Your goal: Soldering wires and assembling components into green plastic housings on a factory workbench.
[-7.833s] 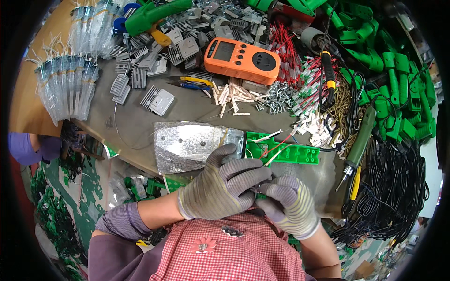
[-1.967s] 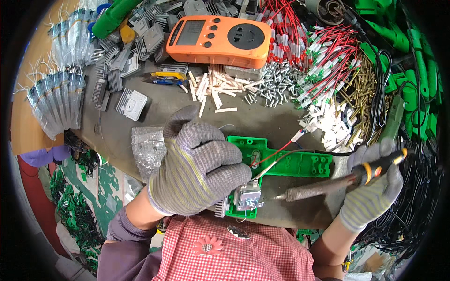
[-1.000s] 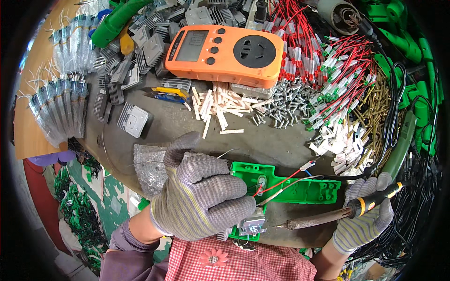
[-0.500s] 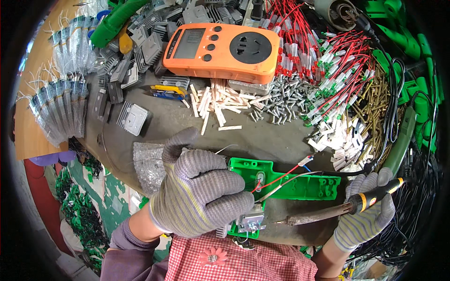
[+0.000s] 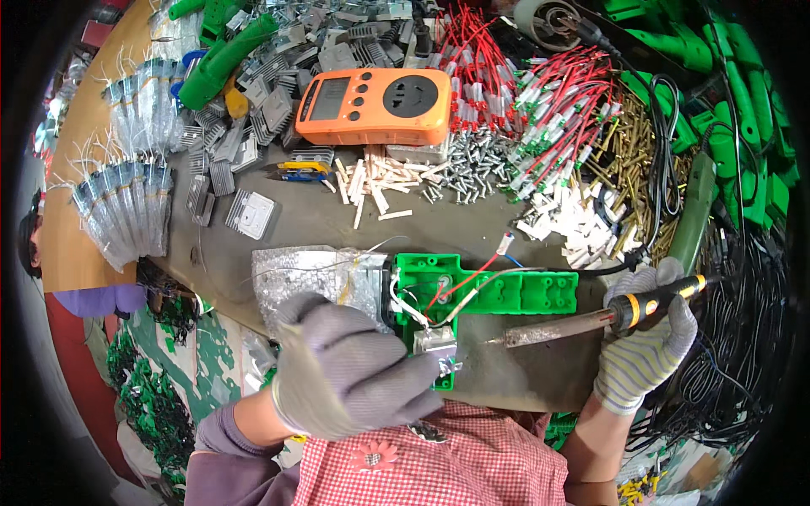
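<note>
A green pistol-shaped plastic housing [image 5: 548, 295] lies open on the bench, with red, blue and white wires [image 5: 479, 268] rising from it. In its near end sits a silver metal part [image 5: 434, 341]. Curled over that part's near left side is my gloved left hand [image 5: 346, 367]; whatever its fingertips pinch is hidden. My gloved right hand [image 5: 645, 354] grips a soldering iron [image 5: 633, 310] by its black and yellow handle. The iron's tip points left toward the metal part, a short gap away. A bubble-wrap pouch [image 5: 316, 274] lies left of the housing.
Across the back stand an orange meter [image 5: 375, 105], silver heat sinks [image 5: 270, 110], wooden-looking sticks [image 5: 371, 181], screws [image 5: 472, 169] and red-wired connectors [image 5: 557, 101]. Black cables [image 5: 717, 337] and green housings [image 5: 742, 101] crowd the right. Wrapped parts [image 5: 126, 207] lie left.
My left hand has moved down from the wires to the metal part, uncovering the bubble-wrap pouch and white leads. The view has shifted somewhat; the right hand still holds the soldering iron.
</note>
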A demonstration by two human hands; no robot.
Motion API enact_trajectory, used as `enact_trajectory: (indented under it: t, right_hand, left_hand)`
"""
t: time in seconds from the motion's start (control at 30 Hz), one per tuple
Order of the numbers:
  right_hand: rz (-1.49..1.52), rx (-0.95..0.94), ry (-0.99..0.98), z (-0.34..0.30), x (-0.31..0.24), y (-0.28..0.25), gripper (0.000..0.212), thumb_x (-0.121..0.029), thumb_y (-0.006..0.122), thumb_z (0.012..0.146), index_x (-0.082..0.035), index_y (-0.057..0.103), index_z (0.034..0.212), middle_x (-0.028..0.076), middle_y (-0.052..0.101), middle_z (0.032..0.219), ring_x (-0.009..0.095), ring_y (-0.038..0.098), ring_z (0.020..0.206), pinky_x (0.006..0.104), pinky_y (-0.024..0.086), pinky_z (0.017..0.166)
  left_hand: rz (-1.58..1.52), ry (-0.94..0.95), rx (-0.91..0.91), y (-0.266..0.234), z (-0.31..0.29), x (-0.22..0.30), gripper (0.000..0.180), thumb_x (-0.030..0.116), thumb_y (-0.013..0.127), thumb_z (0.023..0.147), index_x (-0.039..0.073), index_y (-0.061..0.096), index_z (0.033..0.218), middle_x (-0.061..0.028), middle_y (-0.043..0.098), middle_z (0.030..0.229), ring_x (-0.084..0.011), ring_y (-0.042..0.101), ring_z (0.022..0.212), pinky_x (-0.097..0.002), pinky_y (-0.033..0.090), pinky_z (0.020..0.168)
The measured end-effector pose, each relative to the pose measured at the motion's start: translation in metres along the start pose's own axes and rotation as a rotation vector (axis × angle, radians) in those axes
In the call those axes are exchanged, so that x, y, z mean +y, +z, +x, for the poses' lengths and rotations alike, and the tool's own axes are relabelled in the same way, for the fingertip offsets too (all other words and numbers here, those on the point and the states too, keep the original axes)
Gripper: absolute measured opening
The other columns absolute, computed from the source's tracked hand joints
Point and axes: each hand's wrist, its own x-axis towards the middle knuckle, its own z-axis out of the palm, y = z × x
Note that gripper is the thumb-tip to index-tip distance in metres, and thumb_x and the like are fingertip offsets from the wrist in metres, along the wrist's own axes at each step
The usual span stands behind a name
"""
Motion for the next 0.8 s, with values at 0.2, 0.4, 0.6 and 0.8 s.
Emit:
enact_trajectory:
  t: [0.2, 0.4, 0.6, 0.8]
  right_hand:
    - [-0.021, -0.047, 0.045, 0.004, -0.005, -0.014, 0.035, -0.028, 0.064, 0.09, -0.004, 0.05, 0.11, 0.012, 0.062, 0.086, 0.021, 0.061, 0.073, 0.0329, 0.052, 0.066]
    - [-0.062, -0.182, 0.026, 0.01, -0.003, -0.022, 0.038, -0.03, 0.067, 0.087, -0.004, 0.05, 0.108, 0.012, 0.062, 0.086, 0.021, 0.061, 0.072, 0.0317, 0.053, 0.066]
    - [-0.099, -0.083, -0.04, 0.008, 0.003, -0.004, 0.038, -0.037, 0.066, 0.086, -0.005, 0.052, 0.1, 0.01, 0.062, 0.08, 0.014, 0.054, 0.057, 0.0227, 0.042, 0.048]
    - [-0.06, -0.194, -0.001, 0.01, 0.001, -0.017, 0.036, -0.037, 0.064, 0.087, -0.005, 0.053, 0.096, 0.01, 0.061, 0.08, 0.017, 0.056, 0.062, 0.0246, 0.043, 0.048]
  left_hand:
    - [0.146, -0.009, -0.363, 0.006, -0.007, 0.011, 0.03, 0.026, 0.067, 0.071, 0.025, 0.07, 0.1, 0.0105, 0.06, 0.094, -0.0148, 0.056, 0.085, -0.0425, 0.039, 0.075]
    - [0.075, 0.158, -0.302, 0.005, -0.023, -0.011, 0.031, 0.025, 0.07, 0.064, 0.026, 0.072, 0.095, 0.0112, 0.058, 0.091, -0.0162, 0.054, 0.085, -0.0406, 0.042, 0.076]
    - [-0.017, 0.325, -0.103, 0.018, -0.032, -0.028, 0.038, 0.024, 0.073, 0.056, 0.026, 0.074, 0.094, 0.0118, 0.053, 0.084, -0.0162, 0.049, 0.083, -0.0368, 0.041, 0.075]
    - [-0.085, 0.387, -0.002, 0.019, -0.036, -0.035, 0.039, 0.022, 0.075, 0.053, 0.022, 0.075, 0.093, 0.0104, 0.049, 0.083, -0.0161, 0.047, 0.083, -0.0365, 0.041, 0.075]
